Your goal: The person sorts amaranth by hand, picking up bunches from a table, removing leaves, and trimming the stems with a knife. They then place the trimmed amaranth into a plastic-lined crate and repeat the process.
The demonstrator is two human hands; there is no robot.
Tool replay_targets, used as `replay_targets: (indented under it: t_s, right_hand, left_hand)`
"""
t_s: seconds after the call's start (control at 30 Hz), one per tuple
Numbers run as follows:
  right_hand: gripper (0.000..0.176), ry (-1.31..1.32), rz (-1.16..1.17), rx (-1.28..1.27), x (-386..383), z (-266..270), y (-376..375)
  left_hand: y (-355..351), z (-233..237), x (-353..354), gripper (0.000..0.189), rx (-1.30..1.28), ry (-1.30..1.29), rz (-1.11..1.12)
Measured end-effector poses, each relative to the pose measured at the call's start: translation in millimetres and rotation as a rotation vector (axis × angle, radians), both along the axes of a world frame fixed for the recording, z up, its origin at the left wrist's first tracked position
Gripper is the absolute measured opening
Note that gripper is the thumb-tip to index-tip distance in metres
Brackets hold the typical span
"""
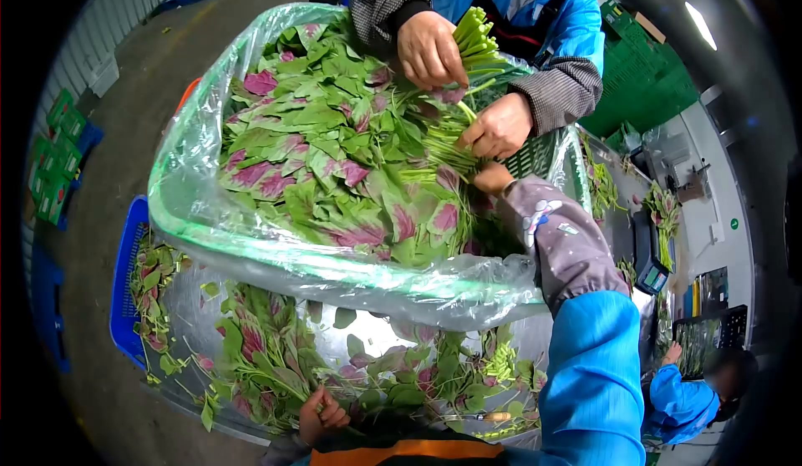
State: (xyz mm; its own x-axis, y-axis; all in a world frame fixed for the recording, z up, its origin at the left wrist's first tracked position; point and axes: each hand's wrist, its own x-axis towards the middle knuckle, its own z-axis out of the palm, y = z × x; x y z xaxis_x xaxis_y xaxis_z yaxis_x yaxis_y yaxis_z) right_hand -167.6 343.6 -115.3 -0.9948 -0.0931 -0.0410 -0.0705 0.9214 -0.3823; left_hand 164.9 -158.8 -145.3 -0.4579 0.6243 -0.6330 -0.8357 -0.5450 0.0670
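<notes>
My left hand (pixel 323 413), low in the view, is closed around the stems of a bunch of red-and-green amaranth (pixel 266 345) over the metal table (pixel 192 299). My right hand (pixel 493 178) reaches into a large green crate (pixel 351 280) lined with clear plastic. It touches the cut stem ends of the amaranth leaves (pixel 334 144) heaped there; its fingers are hidden among the stems. Just above it, a co-worker's hand (pixel 499 126) pinches at stems, and that person's other hand (pixel 430 48) holds a bundle of green stems (pixel 474 38).
Loose leaves and stems (pixel 418 374) lie along the table, with a wooden-handled tool (pixel 495 417) near its front edge. A blue basket (pixel 125 290) stands at the left. At the right are a scale (pixel 652 269) and another person (pixel 685 399) beside a black crate (pixel 706 341).
</notes>
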Motion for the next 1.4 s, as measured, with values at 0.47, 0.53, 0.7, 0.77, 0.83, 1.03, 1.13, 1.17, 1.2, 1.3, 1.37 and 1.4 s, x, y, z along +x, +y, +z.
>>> replay_targets:
  t_s: [0.47,0.53,0.7,0.77,0.83,1.03,1.13,1.17,1.2,1.3,1.37,1.4]
  right_hand:
    - [0.044,-0.329,-0.406,0.030,-6.7,10.1,-26.2]
    - [0.044,-0.259,-0.153,0.116,-29.9,-41.7,3.5]
    - [0.037,-0.056,-0.106,-0.004,-59.2,-102.3,29.4]
    - [0.033,-0.039,-0.097,0.104,-58.9,-75.2,19.5]
    - [0.029,-0.015,-0.019,0.260,-50.6,-45.1,11.1]
    - [0.025,0.064,-0.662,-0.406,-44.6,-34.7,31.3]
    - [0.017,-0.108,-0.707,-1.084,-32.3,-0.3,24.6]
    - [0.016,-0.154,-0.708,-1.171,-17.8,35.5,0.3]
    - [0.015,-0.107,-0.694,-0.996,-11.5,51.8,-5.0]
    - [0.014,-0.023,-0.769,-0.751,8.1,87.1,-18.2]
    - [0.017,0.076,-0.842,-0.943,29.6,110.6,-29.0]
    - [0.016,0.058,-0.824,-1.115,42.2,121.9,-30.0]
  left_hand:
    - [13.2,-9.1,-9.7,0.027,-0.121,-0.089,-0.050]
    - [15.4,-8.1,-9.6,0.027,-0.137,-0.089,-0.049]
    - [20.5,-15.0,-8.7,0.025,-0.142,-0.093,-0.053]
    - [20.9,-14.7,-11.3,0.025,-0.149,-0.108,-0.054]
    - [19.1,-12.3,-8.8,0.024,-0.167,-0.128,-0.043]
    - [19.5,-16.7,-6.7,0.023,-0.109,-0.141,-0.029]
    - [16.2,-21.2,-4.5,0.023,-0.032,-0.078,-0.020]
    - [15.0,-23.2,-4.0,0.024,-0.001,-0.060,-0.013]
    - [14.9,-21.4,-4.7,0.024,-0.014,-0.061,-0.017]
    - [13.6,-14.9,-5.5,0.024,-0.043,-0.071,-0.019]
    - [15.0,-14.2,-3.5,0.023,-0.045,-0.078,0.011]
    - [14.4,-13.9,-1.5,0.022,-0.015,-0.061,0.020]
